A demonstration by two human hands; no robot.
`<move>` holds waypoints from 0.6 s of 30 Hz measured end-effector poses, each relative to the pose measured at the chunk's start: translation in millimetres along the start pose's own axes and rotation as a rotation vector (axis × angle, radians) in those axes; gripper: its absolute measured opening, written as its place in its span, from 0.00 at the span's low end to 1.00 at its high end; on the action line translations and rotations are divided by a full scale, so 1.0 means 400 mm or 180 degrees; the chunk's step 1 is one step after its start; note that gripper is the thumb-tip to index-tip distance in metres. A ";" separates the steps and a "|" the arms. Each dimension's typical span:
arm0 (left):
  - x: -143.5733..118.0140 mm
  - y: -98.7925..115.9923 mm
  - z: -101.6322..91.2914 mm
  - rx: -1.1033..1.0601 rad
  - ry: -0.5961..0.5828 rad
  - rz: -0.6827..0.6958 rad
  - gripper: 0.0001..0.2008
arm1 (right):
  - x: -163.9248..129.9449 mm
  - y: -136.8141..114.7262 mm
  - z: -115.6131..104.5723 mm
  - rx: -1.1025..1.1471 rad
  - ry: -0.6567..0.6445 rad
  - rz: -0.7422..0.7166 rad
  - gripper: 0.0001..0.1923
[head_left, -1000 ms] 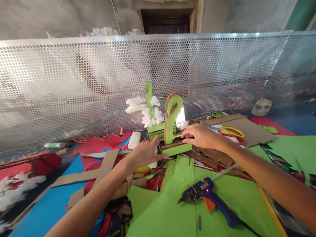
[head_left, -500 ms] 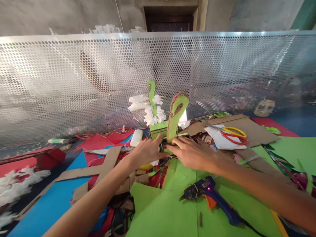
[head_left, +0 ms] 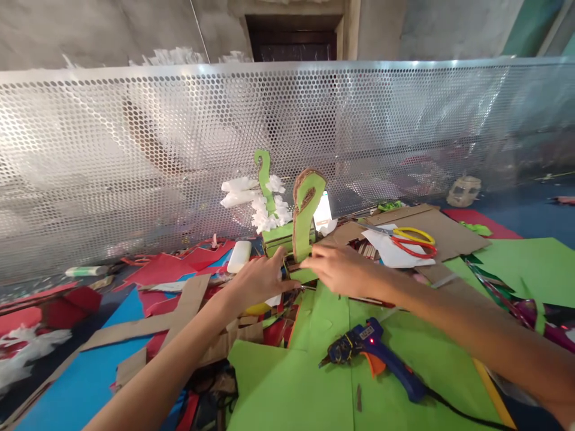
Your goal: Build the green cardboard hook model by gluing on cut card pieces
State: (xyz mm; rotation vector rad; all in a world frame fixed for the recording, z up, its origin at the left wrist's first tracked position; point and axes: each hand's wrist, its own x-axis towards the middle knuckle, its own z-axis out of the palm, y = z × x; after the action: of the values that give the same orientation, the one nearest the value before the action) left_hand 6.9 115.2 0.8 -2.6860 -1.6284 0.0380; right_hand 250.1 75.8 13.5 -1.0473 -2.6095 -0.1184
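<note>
A green and brown cardboard model (head_left: 305,215) with a curved upright neck stands on the cluttered table. My left hand (head_left: 260,280) grips its low base from the left. My right hand (head_left: 339,269) holds the base from the right, fingers pinched near the foot of the neck. Behind it stands a second green model (head_left: 268,197) with white paper tufts. A blue hot glue gun (head_left: 377,356) with a lit red lamp lies on green paper (head_left: 291,389) in front of my right forearm.
A perforated metal screen (head_left: 135,155) runs across the back of the table. Yellow and red scissors (head_left: 413,242) lie on brown cardboard at the right. Red, blue and green paper scraps and cardboard strips (head_left: 179,305) cover the left. A white block (head_left: 239,256) sits near the models.
My right hand has slid from the far right end of the base leftward to the foot of the neck. My left hand has kept its grip. The view has shifted slightly.
</note>
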 end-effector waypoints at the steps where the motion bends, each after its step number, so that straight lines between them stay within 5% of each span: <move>1: 0.002 -0.003 0.003 0.0003 -0.0013 -0.0011 0.39 | 0.000 0.023 -0.026 0.0171 0.0020 0.0160 0.19; 5: 0.006 -0.014 0.012 0.0051 0.0024 0.0061 0.43 | -0.013 0.143 -0.089 0.0426 0.0082 0.0797 0.10; 9: 0.007 -0.017 0.013 0.0099 -0.0009 -0.0001 0.44 | -0.025 0.245 -0.048 0.0943 -0.0268 0.0933 0.04; 18: 0.004 -0.010 0.005 -0.0045 -0.0129 -0.0080 0.45 | -0.015 0.286 0.028 0.1538 -0.0458 0.1089 0.10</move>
State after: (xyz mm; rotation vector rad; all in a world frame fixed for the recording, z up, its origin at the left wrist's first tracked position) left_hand 3.9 118.4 -1.1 -2.6920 -1.6795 0.0816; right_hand 329.5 157.2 -4.0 -1.3203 -2.3454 0.6524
